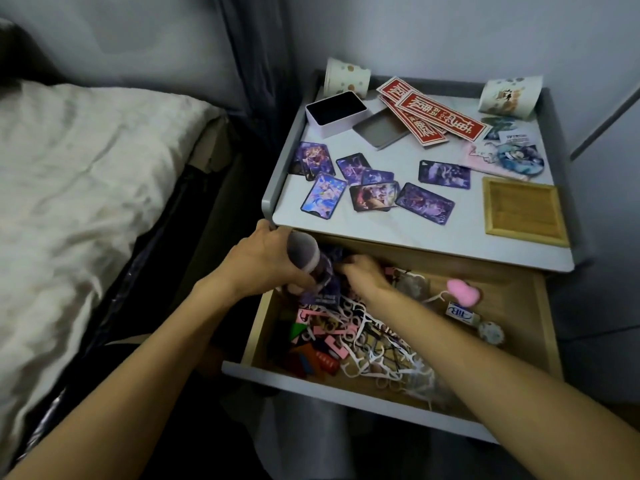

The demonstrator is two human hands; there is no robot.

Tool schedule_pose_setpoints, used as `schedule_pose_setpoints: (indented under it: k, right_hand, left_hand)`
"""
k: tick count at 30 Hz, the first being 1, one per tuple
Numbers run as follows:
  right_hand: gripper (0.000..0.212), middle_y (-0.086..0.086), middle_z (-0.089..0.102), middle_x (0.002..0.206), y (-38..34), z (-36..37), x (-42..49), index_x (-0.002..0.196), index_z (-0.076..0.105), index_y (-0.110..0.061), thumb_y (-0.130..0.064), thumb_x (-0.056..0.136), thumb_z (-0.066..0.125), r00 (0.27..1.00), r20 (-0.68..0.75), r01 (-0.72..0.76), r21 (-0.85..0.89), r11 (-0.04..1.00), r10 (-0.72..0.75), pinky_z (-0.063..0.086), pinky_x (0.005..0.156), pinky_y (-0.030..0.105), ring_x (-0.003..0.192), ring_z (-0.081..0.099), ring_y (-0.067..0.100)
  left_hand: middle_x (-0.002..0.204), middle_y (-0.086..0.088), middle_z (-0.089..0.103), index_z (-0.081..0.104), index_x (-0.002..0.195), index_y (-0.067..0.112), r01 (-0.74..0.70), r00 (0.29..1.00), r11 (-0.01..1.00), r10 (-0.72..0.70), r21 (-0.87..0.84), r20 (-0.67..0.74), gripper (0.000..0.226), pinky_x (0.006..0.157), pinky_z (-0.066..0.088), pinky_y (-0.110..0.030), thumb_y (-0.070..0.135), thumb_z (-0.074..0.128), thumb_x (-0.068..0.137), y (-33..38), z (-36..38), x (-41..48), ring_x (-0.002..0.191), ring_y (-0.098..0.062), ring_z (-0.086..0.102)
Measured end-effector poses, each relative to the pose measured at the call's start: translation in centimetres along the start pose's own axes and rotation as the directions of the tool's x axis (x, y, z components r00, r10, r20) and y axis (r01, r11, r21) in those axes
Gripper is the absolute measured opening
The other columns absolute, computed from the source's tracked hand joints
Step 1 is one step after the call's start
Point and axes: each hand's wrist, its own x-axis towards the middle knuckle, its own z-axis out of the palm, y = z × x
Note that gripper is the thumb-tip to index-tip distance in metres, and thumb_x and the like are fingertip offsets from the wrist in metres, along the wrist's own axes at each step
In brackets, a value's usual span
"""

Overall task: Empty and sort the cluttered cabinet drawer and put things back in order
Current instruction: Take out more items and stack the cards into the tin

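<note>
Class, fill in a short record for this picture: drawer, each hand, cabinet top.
drawer: open, cluttered with white floss picks
left hand: holds a blurred purple cylinder
right hand: reaches into the drawer's back; grip unclear
cabinet top: picture cards, red strips, paper cups

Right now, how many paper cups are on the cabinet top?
2. One paper cup lies tipped at the back left corner of the cabinet top, behind the open white box; the other paper cup lies tipped at the back right corner. None looks hidden.
</note>
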Motion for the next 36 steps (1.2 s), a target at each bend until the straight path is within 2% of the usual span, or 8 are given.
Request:
schedule_pose_setpoints:
  k: [8, 11, 17, 21, 23, 24, 27, 36]
  right_hand:
    - [0.017, 0.005, 0.065, 0.079, -0.4, -6.6, -7.4, 0.084, 0.056, -0.014, -0.02, 0.1, 0.052, 0.905, -0.066, 0.38, -0.32, 0.868, -0.42, 0.042, 0.067, 0.039, 0.071, 0.056, 0.018]
    - [0.02, 0.007, 0.067, 0.086, -2.3, -9.5, -8.9, 0.09, 0.059, -0.011, -0.022, 0.103, 0.047, 0.872, -0.173, 0.414, -0.238, 0.879, -0.458, 0.048, 0.069, 0.04, 0.083, 0.063, 0.025]
    - [0.028, 0.021, 0.07, 0.101, -3.9, -12.0, -8.7, 0.096, 0.063, -0.01, -0.032, 0.102, 0.048, 0.935, -0.164, 0.335, 0.124, 0.934, -0.313, 0.05, 0.086, 0.059, 0.1, 0.064, 0.044]
    - [0.036, 0.002, 0.07, 0.077, -2.1, -13.9, -9.3, 0.093, 0.068, -0.012, -0.033, 0.105, 0.041, 0.961, -0.092, 0.264, 0.03, 0.964, -0.26, 0.05, 0.051, 0.028, 0.061, 0.066, 0.012]
    - [0.034, -0.003, 0.065, 0.073, 0.8, -15.8, -8.4, 0.083, 0.065, -0.018, -0.036, 0.103, 0.044, 0.914, -0.105, 0.295, -0.489, 0.821, -0.392, 0.047, 0.06, 0.033, 0.065, 0.061, 0.014]
    - [0.026, -0.002, 0.065, 0.079, 2.4, -16.9, -7.8, 0.086, 0.065, -0.02, -0.034, 0.101, 0.048, 0.892, -0.068, 0.253, -0.744, 0.619, -0.447, 0.048, 0.064, 0.034, 0.073, 0.063, 0.016]
    - [0.022, 0.003, 0.065, 0.107, 6.9, -18.7, -5.7, 0.117, 0.058, -0.028, -0.028, 0.096, 0.05, 0.908, 0.092, 0.168, -0.974, 0.153, -0.409, 0.049, 0.068, 0.032, 0.094, 0.065, 0.026]
    - [0.031, 0.008, 0.06, 0.115, 9.1, -17.8, -3.9, 0.122, 0.048, -0.017, -0.026, 0.093, 0.051, 0.888, 0.058, 0.164, -0.967, 0.197, -0.457, 0.054, 0.074, 0.038, 0.104, 0.061, 0.028]
  left_hand:
    - [0.126, 0.004, 0.055, 0.049, 0.13, 0.027, -0.093, 0.932, 0.856, 0.255, -0.508, 0.258, 0.087, 0.091, 0.056, -0.035, 0.032, 0.093, 0.055, 0.3, -1.1, -1.2, 0.116, -0.016, 0.057]
    - [0.121, -0.003, 0.065, 0.054, 0.124, 0.026, -0.102, 0.859, 0.781, 0.381, -0.616, 0.341, 0.077, 0.095, 0.053, -0.05, 0.029, 0.089, 0.056, 1.7, -1.7, -1.7, 0.111, -0.03, 0.063]
    - [0.125, -0.009, 0.064, 0.055, 0.127, 0.018, -0.109, 0.768, 0.704, 0.508, -0.701, 0.39, 0.072, 0.098, 0.05, -0.042, 0.029, 0.082, 0.061, 5.7, -1.6, -2.1, 0.116, -0.028, 0.062]
    - [0.122, -0.012, 0.065, 0.06, 0.122, 0.016, -0.124, 0.811, 0.703, 0.479, -0.7, 0.337, 0.075, 0.101, 0.046, -0.045, 0.037, 0.082, 0.053, 7.0, -0.8, -1.6, 0.114, -0.03, 0.061]
    - [0.118, -0.009, 0.067, 0.061, 0.121, 0.018, -0.132, 0.821, 0.724, 0.463, -0.677, 0.334, 0.077, 0.099, 0.047, -0.043, 0.04, 0.082, 0.051, 7.2, -0.6, -1.5, 0.111, -0.027, 0.063]
    - [0.117, -0.007, 0.067, 0.061, 0.121, 0.018, -0.134, 0.827, 0.73, 0.454, -0.67, 0.33, 0.078, 0.099, 0.048, -0.042, 0.042, 0.082, 0.05, 7.2, -0.5, -1.5, 0.11, -0.025, 0.063]
    - [0.115, -0.005, 0.069, 0.062, 0.12, 0.018, -0.139, 0.847, 0.728, 0.439, -0.671, 0.301, 0.078, 0.097, 0.047, -0.038, 0.043, 0.082, 0.049, 7.5, -0.6, -1.5, 0.107, -0.021, 0.065]
    - [0.119, 0.001, 0.067, 0.066, 0.119, 0.021, -0.125, 0.874, 0.733, 0.4, -0.668, 0.276, 0.064, 0.1, 0.048, -0.04, 0.036, 0.083, 0.059, 7.7, -1.9, -1.6, 0.106, -0.016, 0.067]
